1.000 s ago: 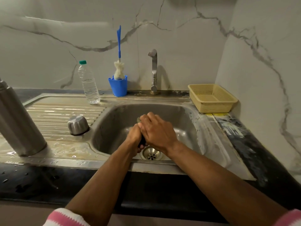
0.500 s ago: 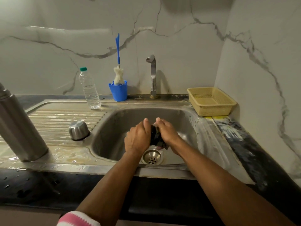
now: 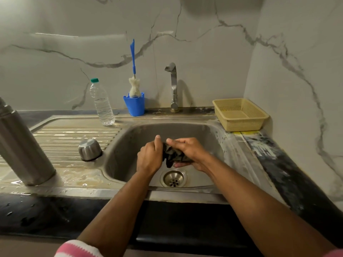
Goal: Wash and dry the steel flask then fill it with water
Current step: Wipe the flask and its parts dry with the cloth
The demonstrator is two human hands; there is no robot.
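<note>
**Over the sink basin: cloth being wrung, flask parked on the drainboard**

Over the sink (image 3: pixel 219 127), above the drain (image 3: pixel 173 178), both hands work a dark cloth (image 3: pixel 173 154). Left hand (image 3: pixel 149 158): fingers curled tight round one end of the cloth, thumb standing up along it. Right hand (image 3: pixel 187 151): fingers curled over the other end, thumb pressing on top. The cloth is bunched and twisted between them, a short tail hanging towards the drain. Judged to be a wringing action; no drip visible.

Steel flask (image 3: pixel 22 145): upright on the wet drainboard (image 3: pixel 74 132) at far left, well apart from both hands, top cut off by the frame edge, so I cannot tell whether the mouth is open. Its steel cap (image 3: pixel 90 149) sits separately, upside down, near the basin edge. Pooled water lies round the flask base and on the front lip of the sink.

Tap (image 3: pixel 173 84): no stream showing. Bottle brush (image 3: pixel 134 71) stands in the blue holder (image 3: pixel 135 104); plastic water bottle (image 3: pixel 102 102) stands capped beside it, contents not clearly readable. Yellow basket (image 3: pixel 239 114) in the right corner.

Progress, as a judgement:
- Washing: probably done, given the wet surface, the brush put away and the tap off.
- Drying: not yet begun on the flask; the cloth is being prepared for it, most likely.
- Cap: wiping probably still needed too.
- Filling: still to do; source could be the tap or the plastic bottle, not determinable.

Roughly a third of the way through.
</note>
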